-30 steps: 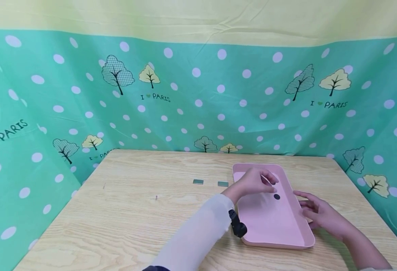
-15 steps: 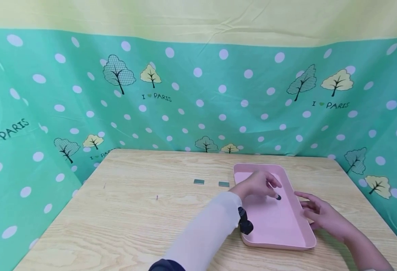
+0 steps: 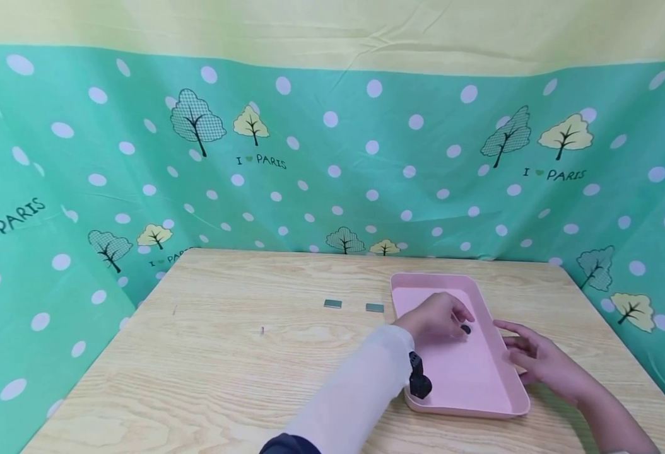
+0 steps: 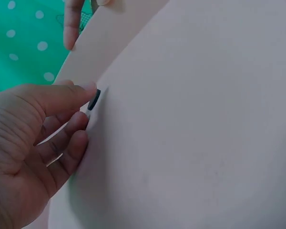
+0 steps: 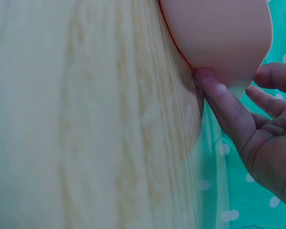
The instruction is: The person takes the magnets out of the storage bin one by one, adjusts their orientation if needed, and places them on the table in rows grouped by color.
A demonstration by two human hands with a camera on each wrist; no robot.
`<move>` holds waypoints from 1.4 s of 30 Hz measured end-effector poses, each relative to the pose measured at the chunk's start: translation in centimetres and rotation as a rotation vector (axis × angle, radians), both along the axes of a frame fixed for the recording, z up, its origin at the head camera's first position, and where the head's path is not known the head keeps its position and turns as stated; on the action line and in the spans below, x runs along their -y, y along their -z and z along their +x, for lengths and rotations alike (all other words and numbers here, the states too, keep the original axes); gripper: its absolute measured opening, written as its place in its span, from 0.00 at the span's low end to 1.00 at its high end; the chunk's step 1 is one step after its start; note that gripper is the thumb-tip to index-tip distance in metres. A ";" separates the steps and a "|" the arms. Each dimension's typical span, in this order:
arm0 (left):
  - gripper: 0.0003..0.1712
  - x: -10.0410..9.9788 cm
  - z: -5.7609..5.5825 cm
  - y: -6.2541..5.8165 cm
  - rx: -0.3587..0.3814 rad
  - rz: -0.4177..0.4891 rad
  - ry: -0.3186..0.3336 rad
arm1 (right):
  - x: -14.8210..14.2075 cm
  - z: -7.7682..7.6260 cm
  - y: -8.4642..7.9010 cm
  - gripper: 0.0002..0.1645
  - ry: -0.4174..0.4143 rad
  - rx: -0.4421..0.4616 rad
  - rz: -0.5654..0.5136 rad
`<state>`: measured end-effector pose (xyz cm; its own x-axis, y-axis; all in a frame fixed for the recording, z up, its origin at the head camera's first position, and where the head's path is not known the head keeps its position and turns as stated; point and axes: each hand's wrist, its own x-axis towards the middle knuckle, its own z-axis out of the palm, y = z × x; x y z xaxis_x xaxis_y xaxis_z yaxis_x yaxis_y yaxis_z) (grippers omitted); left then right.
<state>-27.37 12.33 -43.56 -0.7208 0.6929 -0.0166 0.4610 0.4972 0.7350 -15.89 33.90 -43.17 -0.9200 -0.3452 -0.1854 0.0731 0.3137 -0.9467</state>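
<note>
My left hand (image 3: 437, 315) reaches into a pink tray (image 3: 457, 378). Its thumb and fingers pinch a small black disc (image 4: 94, 100), which stands tilted on edge close to the tray's side wall in the left wrist view. That disc shows as a dark spot at the fingertips in the head view. Outside the tray, my right hand (image 3: 548, 362) touches the right-hand wall with thumb and forefinger, its fingers loosely bent. From the right wrist, the thumb (image 5: 219, 90) lies against the outer wall low down, near the wooden table.
Two small dark grey rectangular pieces, one farther left (image 3: 332, 304) and one nearer the tray (image 3: 375, 308), lie on the wooden table (image 3: 224, 378). A tiny purplish bit (image 3: 262, 330) is left of them. A green dotted curtain (image 3: 310, 157) surrounds the table's back and sides.
My left hand has moved right and slightly down in the tray, from beside the black disc onto it, and now pinches it. The right hand has stayed at the wall.
</note>
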 end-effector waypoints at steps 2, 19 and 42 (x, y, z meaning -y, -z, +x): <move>0.14 -0.1 0.0 0.0 -0.036 -0.023 0.006 | 0.0 0.0 0.0 0.38 -0.002 -0.003 -0.005; 0.03 -0.6 0.3 -0.1 -0.273 -0.245 0.058 | -0.2 -0.2 0.0 0.36 -0.023 -0.023 -0.024; 0.04 -0.4 1.1 -0.8 -0.193 -0.242 0.095 | 0.0 0.0 0.1 0.38 -0.001 -0.003 -0.008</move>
